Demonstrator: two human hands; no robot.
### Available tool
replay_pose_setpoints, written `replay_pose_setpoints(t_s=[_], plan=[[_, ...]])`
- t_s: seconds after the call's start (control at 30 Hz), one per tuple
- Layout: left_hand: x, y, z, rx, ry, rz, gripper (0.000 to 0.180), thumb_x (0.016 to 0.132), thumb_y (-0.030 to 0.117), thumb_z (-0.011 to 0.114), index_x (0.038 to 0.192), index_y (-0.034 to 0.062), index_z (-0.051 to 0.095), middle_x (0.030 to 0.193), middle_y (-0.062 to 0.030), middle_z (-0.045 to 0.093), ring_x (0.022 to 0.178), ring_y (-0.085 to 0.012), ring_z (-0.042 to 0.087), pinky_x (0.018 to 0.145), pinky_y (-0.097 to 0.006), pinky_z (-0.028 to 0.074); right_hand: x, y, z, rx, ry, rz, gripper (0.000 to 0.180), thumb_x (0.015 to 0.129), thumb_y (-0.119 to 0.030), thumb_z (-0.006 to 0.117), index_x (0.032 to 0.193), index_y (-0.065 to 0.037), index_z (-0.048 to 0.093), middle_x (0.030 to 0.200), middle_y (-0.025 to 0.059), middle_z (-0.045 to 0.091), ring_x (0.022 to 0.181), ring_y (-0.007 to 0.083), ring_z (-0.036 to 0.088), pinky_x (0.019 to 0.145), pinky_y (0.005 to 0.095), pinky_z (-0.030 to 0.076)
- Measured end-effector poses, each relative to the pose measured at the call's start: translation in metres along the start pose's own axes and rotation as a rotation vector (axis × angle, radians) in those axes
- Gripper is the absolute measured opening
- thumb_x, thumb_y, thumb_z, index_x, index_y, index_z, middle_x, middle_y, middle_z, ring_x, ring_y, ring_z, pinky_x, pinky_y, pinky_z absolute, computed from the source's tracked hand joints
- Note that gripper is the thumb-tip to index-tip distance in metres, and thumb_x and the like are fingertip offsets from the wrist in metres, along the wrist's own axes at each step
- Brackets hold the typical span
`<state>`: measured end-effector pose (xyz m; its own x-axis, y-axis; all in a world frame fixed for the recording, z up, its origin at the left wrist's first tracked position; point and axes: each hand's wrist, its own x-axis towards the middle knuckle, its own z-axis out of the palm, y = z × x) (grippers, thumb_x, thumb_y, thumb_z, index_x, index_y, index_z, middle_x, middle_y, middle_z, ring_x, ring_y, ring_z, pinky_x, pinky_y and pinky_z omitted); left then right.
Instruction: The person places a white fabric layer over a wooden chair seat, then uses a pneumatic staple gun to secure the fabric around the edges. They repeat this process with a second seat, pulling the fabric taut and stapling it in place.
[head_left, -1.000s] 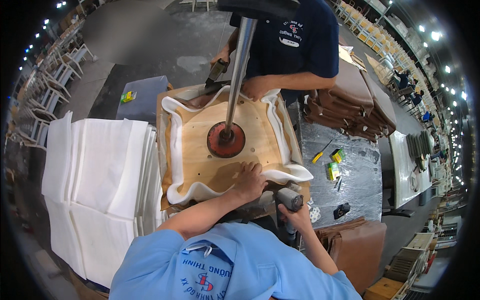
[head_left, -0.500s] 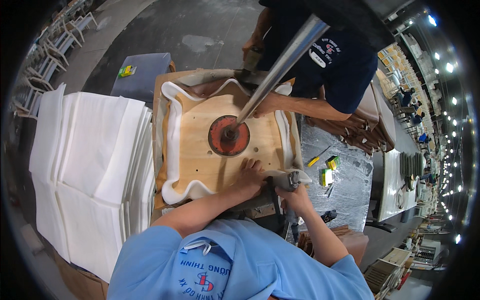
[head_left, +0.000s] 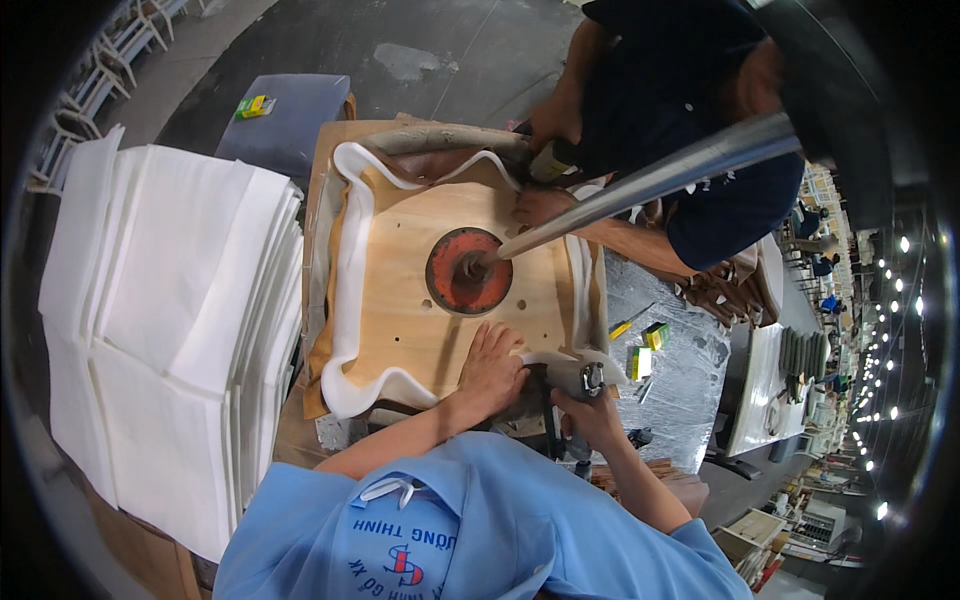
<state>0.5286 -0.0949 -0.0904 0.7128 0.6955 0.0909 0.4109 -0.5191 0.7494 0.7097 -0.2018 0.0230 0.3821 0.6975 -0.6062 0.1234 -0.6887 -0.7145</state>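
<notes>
The square panel (head_left: 400, 285) of pale, smooth wood lay flat at the centre, pinned under a round red disc (head_left: 448, 275) on a shiny metal pole (head_left: 650, 190); soft white padding (head_left: 352, 280) curled in waves around its edges, with creased brown covering (head_left: 425, 166) showing at the far side.

The person's left hand (head_left: 491, 372) rested on the near edge — fingers extended and slightly bent, tips on the wood, the thumb's hold impossible to tell; the right hand (head_left: 592, 415) was curled closed around the grip of a grey tool (head_left: 575, 378), whose body lay beside the padding's near right corner.

Across the panel, a co-worker's hand (head_left: 543, 205) lay at the far edge; a stack of white sheets (head_left: 150, 300) stood to the left — layered, matte; to the right, a plastic-wrapped surface (head_left: 685, 385) glinted with wrinkles.
</notes>
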Motion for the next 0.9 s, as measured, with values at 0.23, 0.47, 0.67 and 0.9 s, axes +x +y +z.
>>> replay_pose_setpoints(t_s=[0.23, 0.47, 0.67, 0.9], plan=[[0.0, 0.002, -0.001, -0.056, 0.02, -0.049, 0.018, 0.095, 0.021, 0.077, 0.099, 0.0046, 0.083, 0.141, -0.0088, 0.059, 0.15, -0.0318, 0.044, 0.136, -0.057, 0.021, 0.006, -0.004, 0.011, 0.048, 0.002, 0.025, 0.029, 0.097, -0.016, 0.084, 0.116, 0.002, 0.073, 0.075, 0.0028, 0.068, 0.051, 0.013, 0.063, 0.044, 0.0319, 0.048], [0.0, -0.001, 0.004, -0.054, 0.057, -0.012, 0.016, 0.092, 0.021, 0.078, 0.097, 0.0059, 0.082, 0.141, -0.008, 0.057, 0.15, -0.0312, 0.044, 0.135, -0.057, 0.022, 0.009, -0.008, 0.016, -0.135, 0.033, 0.049, 0.03, 0.097, -0.019, 0.085, 0.116, 0.001, 0.073, 0.073, 0.0026, 0.068, 0.05, 0.0126, 0.063, 0.044, 0.0322, 0.048], [0.004, -0.006, 0.008, -0.004, 0.117, 0.047, 0.018, 0.092, 0.02, 0.078, 0.106, 0.0081, 0.078, 0.131, -0.0091, 0.062, 0.145, -0.0311, 0.049, 0.128, -0.058, 0.03, 0.008, -0.015, 0.016, -0.164, -0.013, 0.032, 0.034, 0.096, -0.017, 0.085, 0.121, 0.002, 0.072, 0.082, 0.0057, 0.074, 0.057, 0.0139, 0.067, 0.049, 0.0325, 0.05], [0.0, -0.014, -0.136, -0.75, -0.162, -0.274, 0.023, 0.106, 0.025, 0.07, 0.113, 0.0036, 0.075, 0.1, -0.0129, 0.079, 0.095, -0.0236, 0.076, 0.088, -0.036, 0.058, -0.034, 0.023, 0.03, -0.013, -0.081, -0.221, 0.075, 0.094, -0.004, 0.083, 0.161, -0.002, 0.052, 0.143, 0.0157, 0.071, 0.131, 0.0227, 0.067, 0.113, 0.037, 0.052]])
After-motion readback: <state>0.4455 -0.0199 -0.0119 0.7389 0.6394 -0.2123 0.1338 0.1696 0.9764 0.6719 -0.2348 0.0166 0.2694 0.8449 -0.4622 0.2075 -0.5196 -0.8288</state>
